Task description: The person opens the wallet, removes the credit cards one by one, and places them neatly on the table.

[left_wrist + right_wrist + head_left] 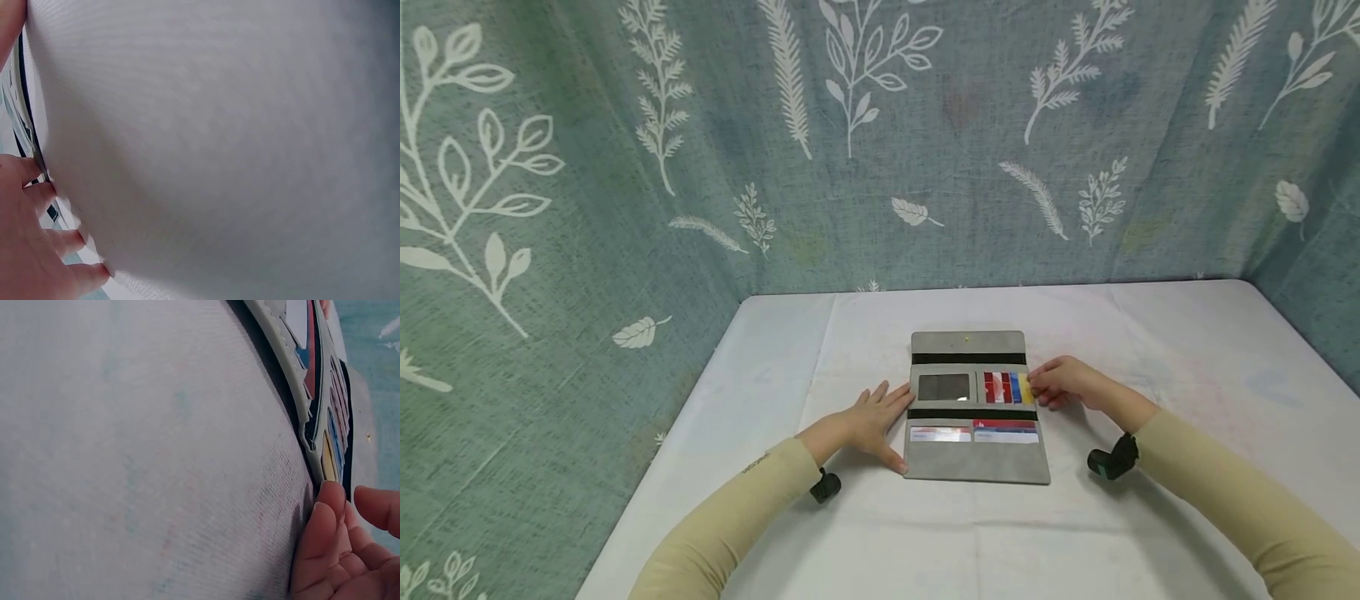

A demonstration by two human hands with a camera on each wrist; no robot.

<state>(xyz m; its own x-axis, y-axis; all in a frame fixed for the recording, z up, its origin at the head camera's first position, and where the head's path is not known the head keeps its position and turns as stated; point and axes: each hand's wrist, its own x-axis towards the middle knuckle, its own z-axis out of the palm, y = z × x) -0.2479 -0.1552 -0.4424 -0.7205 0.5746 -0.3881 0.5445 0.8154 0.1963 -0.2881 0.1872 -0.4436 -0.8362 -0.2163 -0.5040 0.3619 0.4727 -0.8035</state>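
A grey wallet lies unfolded on the white cloth, with card slots and a dark window pocket. My left hand lies with fingers spread along its left edge, fingertips and thumb right at the border. At the right edge, my right hand has bent fingers at the end of a yellow card. In the right wrist view, fingertips overlap the lower end of the yellow card, while the thumb stands apart from them. Blue and red cards sit beside it in the slots.
More cards fill the lower slots of the wallet. The white-covered table extends around it, with a green leaf-patterned curtain behind and at the sides. Each wrist wears a small black camera.
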